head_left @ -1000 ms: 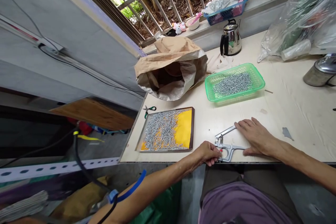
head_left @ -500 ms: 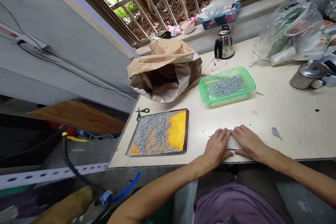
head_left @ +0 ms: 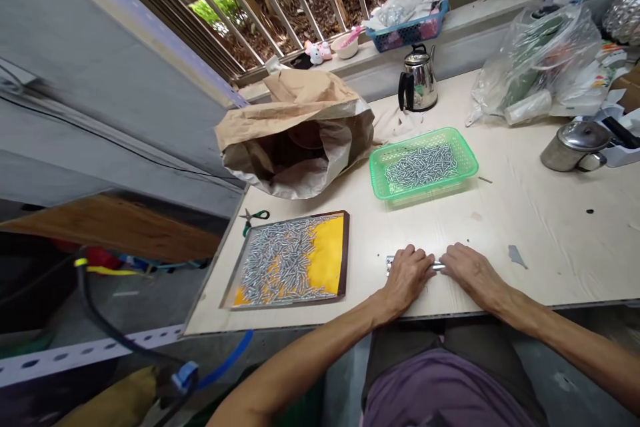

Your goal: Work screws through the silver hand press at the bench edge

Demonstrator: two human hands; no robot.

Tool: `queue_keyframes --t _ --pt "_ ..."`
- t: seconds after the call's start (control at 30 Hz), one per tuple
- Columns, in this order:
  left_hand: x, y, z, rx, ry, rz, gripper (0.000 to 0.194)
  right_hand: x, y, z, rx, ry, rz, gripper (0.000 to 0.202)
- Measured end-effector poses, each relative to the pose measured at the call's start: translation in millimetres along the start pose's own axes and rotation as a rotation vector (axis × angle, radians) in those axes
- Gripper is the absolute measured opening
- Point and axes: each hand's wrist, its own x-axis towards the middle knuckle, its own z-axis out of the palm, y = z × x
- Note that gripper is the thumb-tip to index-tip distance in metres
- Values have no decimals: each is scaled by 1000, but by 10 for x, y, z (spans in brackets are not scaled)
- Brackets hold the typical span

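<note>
My left hand [head_left: 411,277] is closed, its fingers curled over a thin silver metal strip [head_left: 389,265] whose end sticks out to the left. A short bit of shiny metal rod [head_left: 438,266] shows between the two hands. My right hand [head_left: 473,278] is closed too, its fingertips at the right end of that rod. Whether strip and rod are one piece is hidden under the fingers. Left of my hands lies a shallow tray [head_left: 345,260] with a yellow sheet [head_left: 325,257] and many small silver metal pins [head_left: 280,260].
Beyond my hands, a green basket [head_left: 375,180] holds more small metal pins. Green-handled scissors [head_left: 257,215] lie behind the tray. Farther back stand an open paper sack [head_left: 300,100], a kettle [head_left: 420,80], a lidded metal cup [head_left: 575,143] and plastic bags [head_left: 540,67].
The hands have drawn slightly apart and curled lower over the table. The metal strip's end and the rod between the hands now show more clearly. The view has shifted slightly right.
</note>
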Motion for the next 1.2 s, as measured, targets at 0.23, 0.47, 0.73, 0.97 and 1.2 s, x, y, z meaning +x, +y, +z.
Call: queue_keyframes --t 0.23,0.47,0.73,0.97,1.2 --pt "-189 107 270 42 299 95 35 52 296 -68 -12 -47 -7 57" --pt "-393 391 423 -140 325 140 37 400 414 -187 -133 -139 55 12" --pt "-435 428 358 -281 332 192 39 765 -152 -239 -107 -191 -134 15" --pt "-907 -299 84 -36 598 11 22 812 -523 328 -66 -33 -544 18" --pt "-1127 -1537 -546 173 625 -667 18 808 -397 583 118 154 -595 22"
